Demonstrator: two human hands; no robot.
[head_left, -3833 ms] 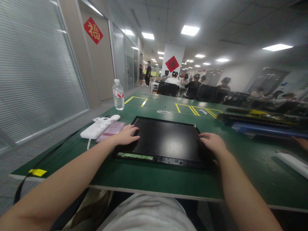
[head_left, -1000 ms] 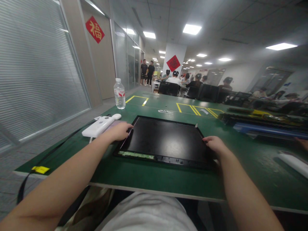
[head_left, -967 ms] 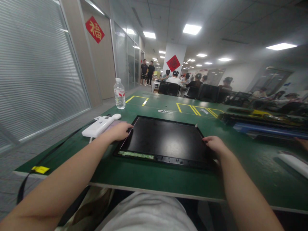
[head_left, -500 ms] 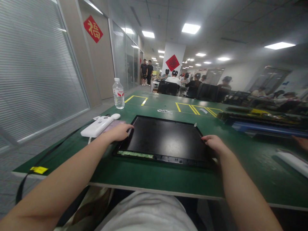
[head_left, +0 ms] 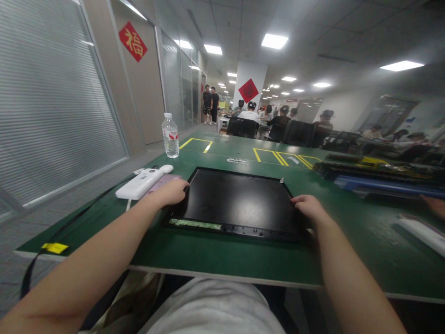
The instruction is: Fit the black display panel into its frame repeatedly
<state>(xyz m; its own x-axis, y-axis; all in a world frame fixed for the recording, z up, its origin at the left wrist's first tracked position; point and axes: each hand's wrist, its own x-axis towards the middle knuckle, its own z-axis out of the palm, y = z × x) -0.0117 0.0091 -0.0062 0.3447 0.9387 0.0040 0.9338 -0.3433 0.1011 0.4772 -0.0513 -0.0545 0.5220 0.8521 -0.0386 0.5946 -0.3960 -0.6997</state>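
Observation:
A flat black display panel [head_left: 239, 199] lies on the green table [head_left: 215, 253] in front of me, with a green circuit strip along its near edge. My left hand [head_left: 171, 192] rests at the panel's left edge, fingers curled over the rim. My right hand [head_left: 308, 207] sits at the right edge, fingers bent and pressed on the rim. Both forearms reach in from the bottom of the view.
A white power bank [head_left: 139, 183] with a cable and a phone [head_left: 160, 182] lie left of the panel, a water bottle [head_left: 170, 136] stands farther back. Long dark and blue parts [head_left: 378, 178] lie at the right. Another person's hand [head_left: 434, 205] shows at the right edge. People sit and stand far behind.
Earlier both hands lay flat on top of the panel; now they sit at its left and right edges. A thin edge raised at the left a second ago lies flat now.

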